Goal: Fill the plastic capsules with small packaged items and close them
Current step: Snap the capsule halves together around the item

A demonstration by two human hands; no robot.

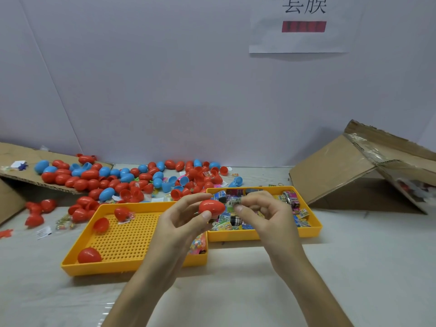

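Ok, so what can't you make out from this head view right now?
Head view only:
Red plastic capsule in left hand: its seam, whole or half, hidden by fingers.
Small barcoded packet pinched by right hand: print too small, blurred.
Perforated yellow plastic tray: near right corner's contents behind left hand.
Tilted brown cardboard box: contents blurred, cut off by right edge.

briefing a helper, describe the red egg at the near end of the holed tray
Find the left yellow tray, the one with a holed floor. In its near left corner lies a red egg. The other red pieces in it sit farther back.
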